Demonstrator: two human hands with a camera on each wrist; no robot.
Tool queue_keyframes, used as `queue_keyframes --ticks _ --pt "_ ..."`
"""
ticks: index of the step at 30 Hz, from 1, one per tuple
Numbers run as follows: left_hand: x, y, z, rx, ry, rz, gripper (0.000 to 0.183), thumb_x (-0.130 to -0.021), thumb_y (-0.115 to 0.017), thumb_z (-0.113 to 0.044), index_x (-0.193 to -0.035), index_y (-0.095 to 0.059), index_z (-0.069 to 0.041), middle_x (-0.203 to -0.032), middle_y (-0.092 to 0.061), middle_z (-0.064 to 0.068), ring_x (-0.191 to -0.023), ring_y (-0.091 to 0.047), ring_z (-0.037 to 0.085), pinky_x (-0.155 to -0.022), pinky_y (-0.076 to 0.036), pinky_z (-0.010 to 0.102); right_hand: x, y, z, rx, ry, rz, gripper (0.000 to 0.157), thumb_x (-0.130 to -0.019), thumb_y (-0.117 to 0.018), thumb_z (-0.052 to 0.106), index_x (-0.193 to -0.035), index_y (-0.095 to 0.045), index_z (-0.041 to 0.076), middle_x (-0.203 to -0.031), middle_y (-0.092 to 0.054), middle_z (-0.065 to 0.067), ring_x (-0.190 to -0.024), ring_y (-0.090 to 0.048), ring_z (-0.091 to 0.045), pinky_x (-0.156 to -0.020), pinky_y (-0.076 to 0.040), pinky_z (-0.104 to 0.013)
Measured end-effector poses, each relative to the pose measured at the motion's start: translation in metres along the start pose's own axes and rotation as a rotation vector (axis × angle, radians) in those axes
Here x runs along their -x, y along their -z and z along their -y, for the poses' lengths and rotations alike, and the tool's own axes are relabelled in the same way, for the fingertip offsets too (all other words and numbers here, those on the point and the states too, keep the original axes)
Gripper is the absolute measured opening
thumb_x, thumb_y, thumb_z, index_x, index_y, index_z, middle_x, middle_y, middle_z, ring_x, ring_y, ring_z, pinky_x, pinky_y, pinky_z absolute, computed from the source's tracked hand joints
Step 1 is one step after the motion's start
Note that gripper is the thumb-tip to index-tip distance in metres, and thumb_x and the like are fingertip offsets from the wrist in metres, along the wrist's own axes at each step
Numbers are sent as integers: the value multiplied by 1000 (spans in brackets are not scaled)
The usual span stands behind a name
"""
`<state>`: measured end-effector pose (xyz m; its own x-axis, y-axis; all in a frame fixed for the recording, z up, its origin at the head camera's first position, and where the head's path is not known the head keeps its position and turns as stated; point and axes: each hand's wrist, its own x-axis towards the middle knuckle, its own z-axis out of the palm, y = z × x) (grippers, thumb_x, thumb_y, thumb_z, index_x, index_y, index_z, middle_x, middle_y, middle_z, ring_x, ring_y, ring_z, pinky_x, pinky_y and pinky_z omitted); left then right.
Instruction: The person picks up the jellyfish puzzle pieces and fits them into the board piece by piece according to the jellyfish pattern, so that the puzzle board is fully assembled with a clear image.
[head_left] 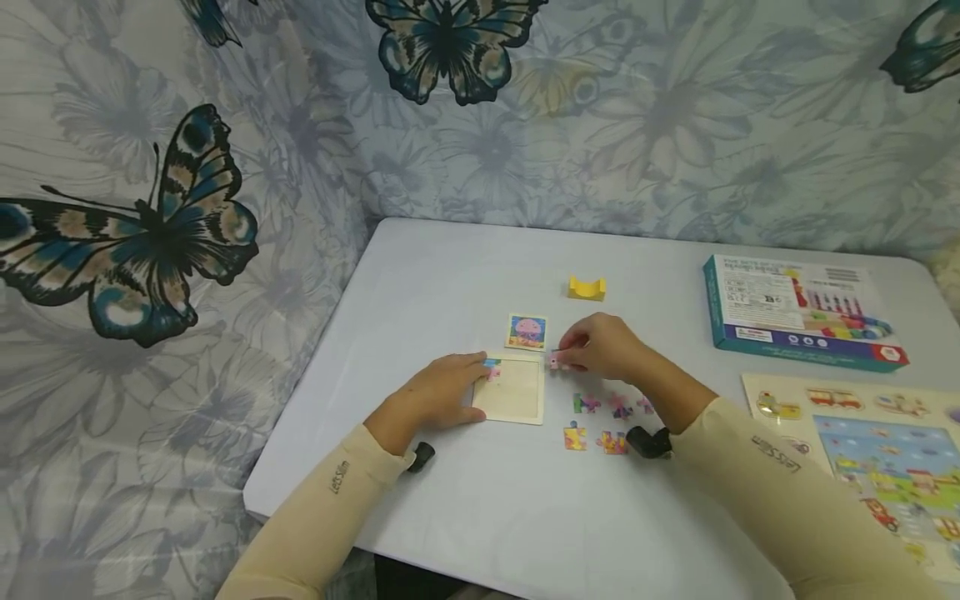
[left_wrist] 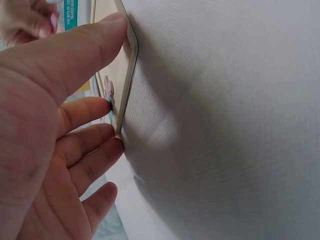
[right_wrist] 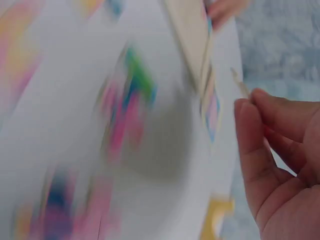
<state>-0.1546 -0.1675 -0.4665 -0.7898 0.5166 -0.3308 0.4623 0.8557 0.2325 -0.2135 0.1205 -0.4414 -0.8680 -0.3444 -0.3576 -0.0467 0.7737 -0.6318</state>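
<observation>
A shallow square wooden puzzle tray [head_left: 517,400] lies on the white table, with a blue and pink jigsaw piece [head_left: 492,364] in its upper left corner. My left hand [head_left: 438,392] rests along the tray's left side; the thumb [left_wrist: 107,37] is on the rim and the other fingertips touch near the far corner. Just right of the tray, my right hand [head_left: 606,346] pinches a small pink jigsaw piece [head_left: 554,360] between thumb and fingertips. Several loose pink, purple and yellow pieces, one of them a yellow piece [head_left: 575,437], lie below that hand.
Behind the tray lies a square picture tile [head_left: 527,332] with a pink figure, and farther back a yellow curved block [head_left: 587,288]. A teal-edged box [head_left: 806,312] stands at the right, behind a large picture puzzle board [head_left: 780,396]. Butterfly-printed cloth [head_left: 495,158] hangs behind the table.
</observation>
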Motion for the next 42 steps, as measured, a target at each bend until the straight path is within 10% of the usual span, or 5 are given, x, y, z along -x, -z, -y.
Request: queue_keyframes --ticks 12,32,42 --pt "4 1 3 14 -8 -8 79 -90 -75 -51 -154 -46 -15 -167 -31 4 -152 -35 26 -123 -29 43 -41 -53 46 -39 12 79 10 -91 -79 22 -90 -77 13 -81 -72 -2 -74 -63 -16 -63 -51 -24" --pt "-5 4 -5 -143 -18 50 78 -93 -69 -52 -161 -33 -34 -165 -32 6 -150 -36 28 -123 -29 41 -40 -52 64 335 71 20 18 -85 -85 24 -77 -73 13 -80 -69 1 -74 -60 -17 -65 -50 -28" --pt "-5 11 -14 -111 40 86 79 -92 -74 -49 -160 -36 -33 -165 -33 6 -151 -35 28 -124 -28 42 -37 -52 55 361 13 -53 37 -81 -87 39 -95 -67 11 -87 -66 -2 -81 -59 -21 -72 -51 -33"
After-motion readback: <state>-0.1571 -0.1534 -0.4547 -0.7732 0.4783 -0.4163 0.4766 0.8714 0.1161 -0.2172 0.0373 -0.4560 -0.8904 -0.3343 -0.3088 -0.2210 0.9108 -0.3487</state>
